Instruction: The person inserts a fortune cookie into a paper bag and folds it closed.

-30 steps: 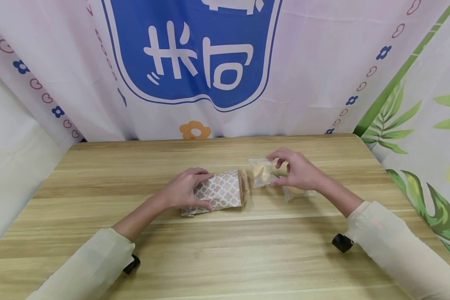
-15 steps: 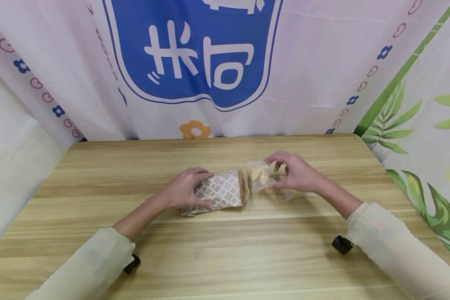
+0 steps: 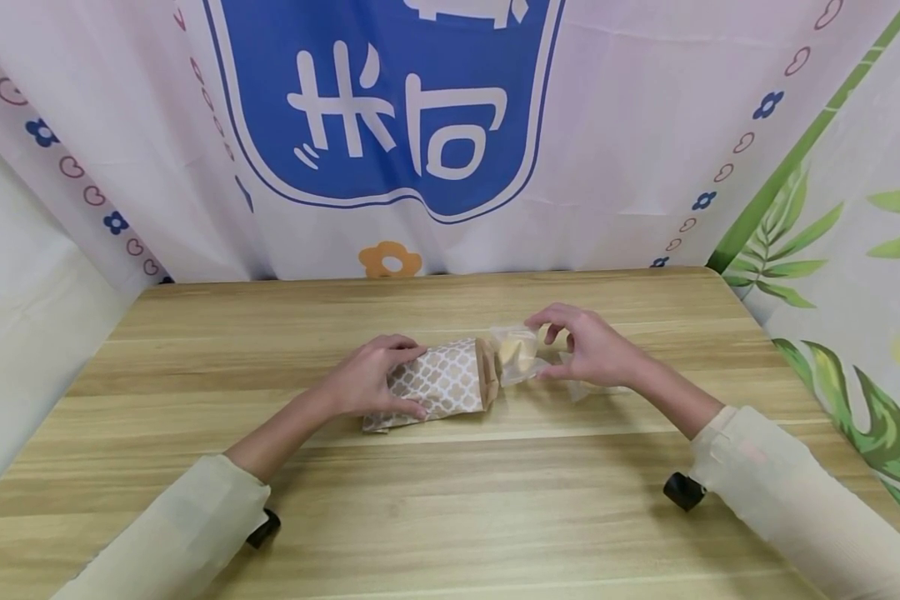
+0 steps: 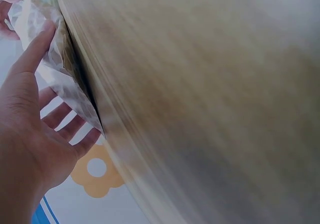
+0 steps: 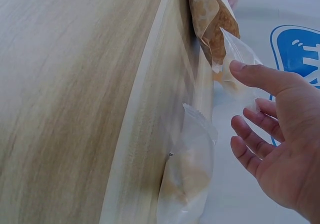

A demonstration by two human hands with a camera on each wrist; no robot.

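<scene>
A brown paper bag (image 3: 446, 382) with a white lattice pattern lies on its side on the table. My left hand (image 3: 366, 379) holds it between thumb and fingers, and its mouth faces right. By the edges, my right hand (image 3: 596, 346) pinches a clear packet (image 3: 515, 350) with something round and pale yellow inside. That packet is right at the bag's mouth; in the right wrist view its corner overlaps the bag's opening (image 5: 222, 27). Behind the right hand, a second clear packet (image 5: 187, 171) with pale yellow contents lies on the table, partly hidden in the head view.
The wooden table (image 3: 450, 517) ends against a hanging white cloth (image 3: 607, 167) with a blue emblem. A leaf-patterned cloth (image 3: 870, 292) hangs at the right. Black devices (image 3: 685, 490) sit under both sleeves.
My right hand has shifted slightly left and brought the packet from a small gap away to the bag's mouth. The left hand and the bag have stayed in place.
</scene>
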